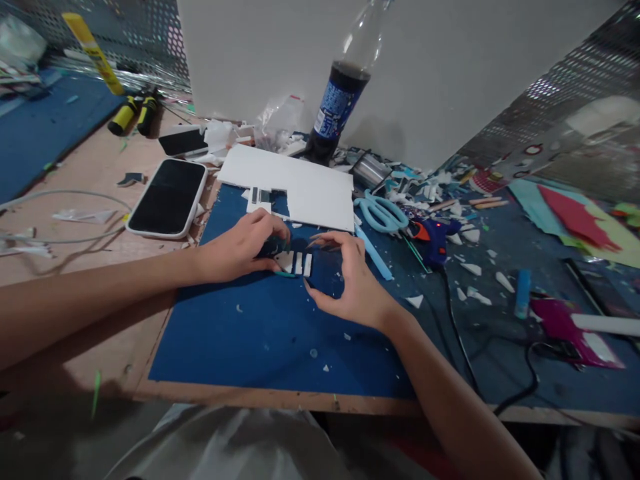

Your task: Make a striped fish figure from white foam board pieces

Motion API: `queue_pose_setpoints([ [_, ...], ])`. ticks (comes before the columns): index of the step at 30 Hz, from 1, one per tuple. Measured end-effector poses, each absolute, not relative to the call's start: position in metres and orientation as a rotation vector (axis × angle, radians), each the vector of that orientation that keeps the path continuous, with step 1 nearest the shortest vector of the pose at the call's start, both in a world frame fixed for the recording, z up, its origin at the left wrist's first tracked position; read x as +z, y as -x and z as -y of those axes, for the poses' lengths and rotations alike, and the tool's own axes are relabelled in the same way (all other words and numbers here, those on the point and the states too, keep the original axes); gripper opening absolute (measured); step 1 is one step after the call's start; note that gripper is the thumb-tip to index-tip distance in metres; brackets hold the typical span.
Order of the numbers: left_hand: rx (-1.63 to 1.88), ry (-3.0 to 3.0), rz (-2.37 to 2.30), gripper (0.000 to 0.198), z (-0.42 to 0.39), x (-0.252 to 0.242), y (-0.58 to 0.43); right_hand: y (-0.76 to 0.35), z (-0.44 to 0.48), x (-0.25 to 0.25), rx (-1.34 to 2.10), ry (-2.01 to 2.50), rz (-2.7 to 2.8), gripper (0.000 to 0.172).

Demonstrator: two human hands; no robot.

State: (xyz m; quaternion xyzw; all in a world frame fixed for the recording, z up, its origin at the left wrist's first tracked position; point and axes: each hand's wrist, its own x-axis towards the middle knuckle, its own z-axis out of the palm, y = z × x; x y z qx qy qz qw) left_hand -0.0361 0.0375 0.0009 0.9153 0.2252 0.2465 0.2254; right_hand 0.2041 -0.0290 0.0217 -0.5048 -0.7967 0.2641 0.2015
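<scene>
On the blue mat [240, 347], my left hand [245, 243] is curled with thumb and fingers round a small white piece [285, 262] that has a teal lower edge. Something dark sits in the shade under its fingers, too hidden to name. Two short white strips [303, 265] lie side by side just right of that piece. My right hand [345, 277] is spread in a C shape, thumb and fingertips apart, close to the right strip with nothing between them. Behind both hands lies a white foam sheet [315, 190] with a notch cut in its front edge.
A phone [167, 197] lies at left, and a bottle of dark drink [337, 100] stands behind the sheet. Light-blue scissors [383, 212], a blue glue gun [435, 241] with a black cord and many white scraps cover the right side. Yellow-black pliers [134, 117] lie back left.
</scene>
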Motion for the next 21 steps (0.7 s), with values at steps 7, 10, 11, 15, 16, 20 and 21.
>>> queue_pose_setpoints([
  [7, 0.656, -2.539, -0.653, 0.047, -0.0381, -0.0002, 0.0371, -0.2007, 0.0272, 0.0188, 0.752, 1.39, 2.213, 0.059],
  [10, 0.606, -2.53, -0.672, 0.052, -0.0397, -0.0029, 0.0385, -0.2003, 0.0264, 0.018, 0.762, 1.394, 2.232, 0.056],
  [11, 0.6, -2.526, -0.679, 0.053, -0.0405, -0.0042, 0.0391, -0.2002, 0.0262, 0.0176, 0.762, 1.395, 2.236, 0.055],
  [15, 0.571, -2.518, -0.691, 0.058, -0.0428, -0.0079, 0.0418, -0.2001, 0.0259, 0.0156, 0.735, 1.383, 2.226, 0.053],
  [16, 0.552, -2.514, -0.69, 0.058, -0.0429, -0.0076, 0.0423, -0.2002, 0.0259, 0.0152, 0.728, 1.382, 2.227, 0.053],
  [20, 0.51, -2.498, -0.67, 0.053, -0.0416, -0.0036, 0.0427, -0.2003, 0.0257, 0.0148, 0.721, 1.385, 2.238, 0.055],
  [21, 0.512, -2.502, -0.664, 0.052, -0.0412, -0.0028, 0.0425, -0.2002, 0.0256, 0.0149, 0.72, 1.385, 2.236, 0.055],
])
